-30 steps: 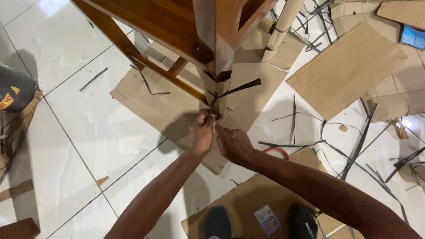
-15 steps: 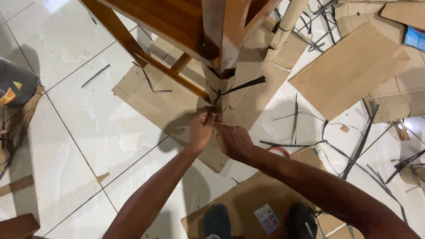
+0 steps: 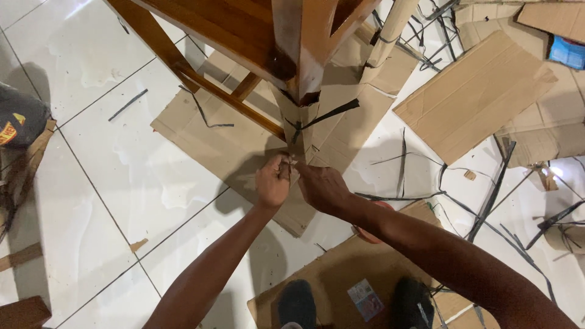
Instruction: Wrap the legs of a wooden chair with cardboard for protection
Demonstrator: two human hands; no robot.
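1. A dark bag (image 3: 18,119) lies on the white tiled floor (image 3: 122,176), far left of the wooden chair leg (image 3: 301,55).
2. The left hand (image 3: 272,181) sits just below the leg's cardboard wrap (image 3: 298,122), its grip pinched shut on something too small to make out.
3. A black plastic strap (image 3: 323,114) is knotted round the wrap, one tail pointing right.
4. The right hand (image 3: 323,187) meets the left below the wrap, fingers closed on the same spot; what they pinch cannot be told.
5. Right of the leg, flat cardboard sheets (image 3: 475,91) and loose black straps (image 3: 487,201) litter the floor.
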